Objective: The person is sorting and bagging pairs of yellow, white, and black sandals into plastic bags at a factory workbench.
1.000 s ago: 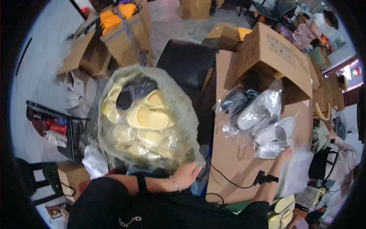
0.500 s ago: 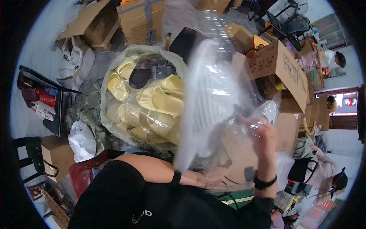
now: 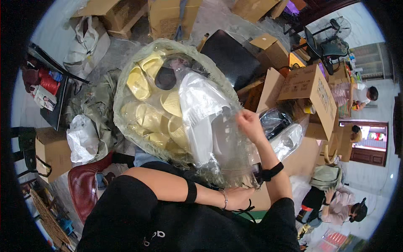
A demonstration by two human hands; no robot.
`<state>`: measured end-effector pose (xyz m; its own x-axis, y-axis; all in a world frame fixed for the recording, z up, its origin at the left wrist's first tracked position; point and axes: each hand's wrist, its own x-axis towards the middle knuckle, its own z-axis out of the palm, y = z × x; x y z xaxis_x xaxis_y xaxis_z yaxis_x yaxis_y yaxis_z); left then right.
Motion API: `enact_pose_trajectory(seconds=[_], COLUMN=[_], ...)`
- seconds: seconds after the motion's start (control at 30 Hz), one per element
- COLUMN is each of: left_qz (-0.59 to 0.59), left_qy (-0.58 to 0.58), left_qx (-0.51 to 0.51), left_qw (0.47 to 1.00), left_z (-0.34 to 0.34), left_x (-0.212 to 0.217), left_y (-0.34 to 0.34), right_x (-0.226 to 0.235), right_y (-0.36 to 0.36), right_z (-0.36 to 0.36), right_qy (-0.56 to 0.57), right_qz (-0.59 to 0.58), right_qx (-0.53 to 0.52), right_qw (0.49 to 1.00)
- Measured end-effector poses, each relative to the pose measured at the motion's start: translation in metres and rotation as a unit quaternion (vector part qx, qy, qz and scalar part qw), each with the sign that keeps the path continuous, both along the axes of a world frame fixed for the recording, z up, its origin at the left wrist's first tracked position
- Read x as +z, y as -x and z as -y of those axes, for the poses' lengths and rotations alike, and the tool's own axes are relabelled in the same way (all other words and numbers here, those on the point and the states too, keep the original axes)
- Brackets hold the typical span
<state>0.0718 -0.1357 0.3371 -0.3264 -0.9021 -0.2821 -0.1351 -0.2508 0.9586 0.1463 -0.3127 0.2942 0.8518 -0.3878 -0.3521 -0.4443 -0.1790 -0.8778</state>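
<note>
A clear plastic bag of white slippers [image 3: 197, 96] lies slanting across the open woven sack [image 3: 120, 90]. Beneath and beside it in the sack are several bagged yellow slippers [image 3: 138, 84] and a dark slipper [image 3: 165, 78]. My right hand [image 3: 250, 124] is closed, fingers curled, at the right rim of the sack beside the bag's clear plastic; whatever it pinches is hidden. Low by the front right of the sack, my left hand [image 3: 239, 198] rests with its fingers mostly out of sight, next to a cardboard surface.
Right of the sack, another bagged white pair [image 3: 287, 140] and a black bagged item [image 3: 275, 122] lie by an open carton [image 3: 308, 90]. A black chair seat [image 3: 231, 56] stands behind. Left are a white bag [image 3: 82, 138] and a red seat [image 3: 86, 185]. Two people work at far right.
The bagged white slippers, raised and blurred before, now lie on the yellow slippers in the sack. My right hand has moved left and up, and its fingers have curled.
</note>
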Motion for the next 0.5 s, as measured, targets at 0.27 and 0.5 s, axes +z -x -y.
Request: enact_pose_trajectory(seconds=[0.27, 0.5], left_qz=[0.005, 0.056], left_qy=[0.074, 0.076], left_qx=[-0.002, -0.009], left_qw=[0.997, 0.995], left_z=[-0.011, -0.014], left_x=[0.000, -0.003], left_y=[0.001, -0.076], right_x=[-0.012, -0.011], right_y=[0.005, 0.039], right_z=[-0.036, -0.020], right_qy=[0.382, 0.544], right_qz=[0.052, -0.043], right_qx=[0.086, 0.017], right_qw=[0.919, 0.838])
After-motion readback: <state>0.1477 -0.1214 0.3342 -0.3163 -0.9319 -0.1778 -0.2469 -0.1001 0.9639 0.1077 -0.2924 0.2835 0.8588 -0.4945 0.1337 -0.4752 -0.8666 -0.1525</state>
